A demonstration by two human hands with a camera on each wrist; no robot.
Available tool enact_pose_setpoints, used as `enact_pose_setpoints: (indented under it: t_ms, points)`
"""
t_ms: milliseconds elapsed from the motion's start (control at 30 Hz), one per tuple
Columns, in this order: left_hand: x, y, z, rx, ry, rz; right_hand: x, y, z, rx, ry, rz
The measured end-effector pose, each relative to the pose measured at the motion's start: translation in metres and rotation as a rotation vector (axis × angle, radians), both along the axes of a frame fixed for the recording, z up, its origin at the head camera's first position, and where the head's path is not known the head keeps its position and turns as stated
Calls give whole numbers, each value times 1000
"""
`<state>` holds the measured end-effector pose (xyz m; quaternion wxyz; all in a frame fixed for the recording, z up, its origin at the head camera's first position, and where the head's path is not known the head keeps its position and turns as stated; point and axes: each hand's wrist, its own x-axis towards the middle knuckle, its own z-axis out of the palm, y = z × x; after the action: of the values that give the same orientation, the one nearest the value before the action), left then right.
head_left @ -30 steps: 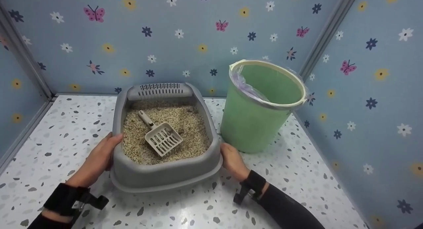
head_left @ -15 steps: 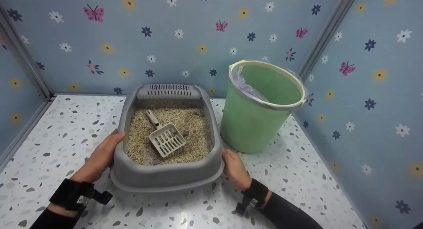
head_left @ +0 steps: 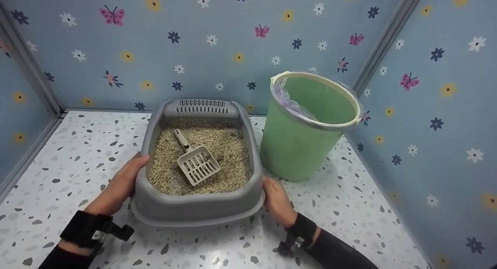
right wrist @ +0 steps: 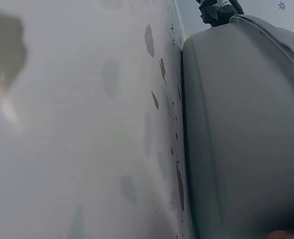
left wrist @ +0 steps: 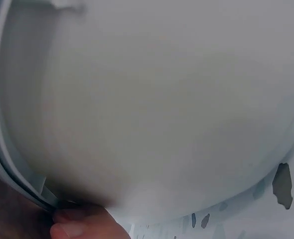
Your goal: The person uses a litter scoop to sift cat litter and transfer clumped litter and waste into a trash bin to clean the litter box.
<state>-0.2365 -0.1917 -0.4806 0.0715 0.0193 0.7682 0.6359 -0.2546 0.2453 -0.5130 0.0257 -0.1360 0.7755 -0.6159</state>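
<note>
A grey litter box [head_left: 198,211] filled with tan litter [head_left: 229,144] stands on the speckled surface. On the litter lies a beige slotted litter scoop [head_left: 198,165], its handle toward the back left. My left hand [head_left: 121,182] grips the box's left side, thumb over the rim; in the left wrist view, its fingers [left wrist: 89,224] curl under the rim's outer edge. Low at the front right corner, my right hand [head_left: 278,203] holds the box's side, its fingertips partly hidden. The right wrist view shows the box's outer wall [right wrist: 251,124] and one fingertip at the bottom edge.
A green trash bin [head_left: 299,152] with a pale rim and a thin plastic liner [head_left: 289,102] stands close to the box's right side. Blue flowered panels [head_left: 217,47] enclose the back and both sides. The white speckled surface [head_left: 186,249] extends in front.
The litter box has turned slightly clockwise, its back end shifting right toward the bin, with the scoop carried along. Both hands stay on the box and have moved slightly with it.
</note>
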Motion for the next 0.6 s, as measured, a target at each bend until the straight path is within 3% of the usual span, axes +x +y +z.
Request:
enact_pose_setpoints:
  t_ms: [600]
  points:
    - [1,2,4,29,7,-11,0,2,2,34,29,-8]
